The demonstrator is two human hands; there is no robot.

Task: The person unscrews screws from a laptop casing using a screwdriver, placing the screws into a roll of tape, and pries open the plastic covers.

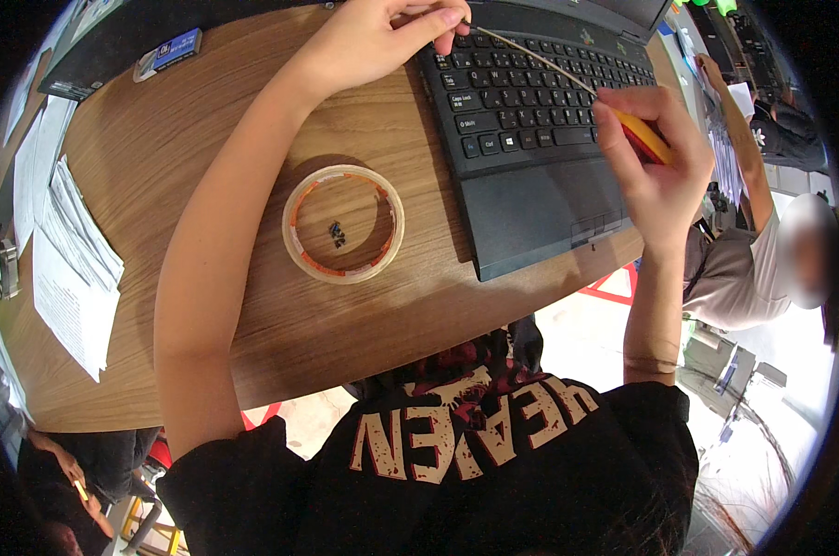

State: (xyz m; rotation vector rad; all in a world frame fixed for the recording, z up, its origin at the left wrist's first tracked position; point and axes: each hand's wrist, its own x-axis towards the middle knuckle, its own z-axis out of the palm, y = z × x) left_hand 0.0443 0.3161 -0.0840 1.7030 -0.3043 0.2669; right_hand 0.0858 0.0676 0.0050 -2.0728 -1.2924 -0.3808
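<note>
My right hand (656,157) is wrapped round the yellow and red handle of a screwdriver (530,57), whose long thin shaft slants up and left above the laptop keyboard. At the shaft's tip, the fingers of my left hand (382,42) are pinched together; whatever they hold there is too small to make out. Beneath both hands lies an open black laptop (540,199), turned at an angle on the wooden table. To its left, a tape roll (294,246) rests flat, with several tiny dark screws (337,233) lying on the table inside its ring.
Stacked printed papers (81,278) lie at the table's left side. A small blue and white box (171,53) sits at the back left, near a dark case (113,42). The wooden table's (364,343) curved front edge is close to my body. Other people are at both sides.
</note>
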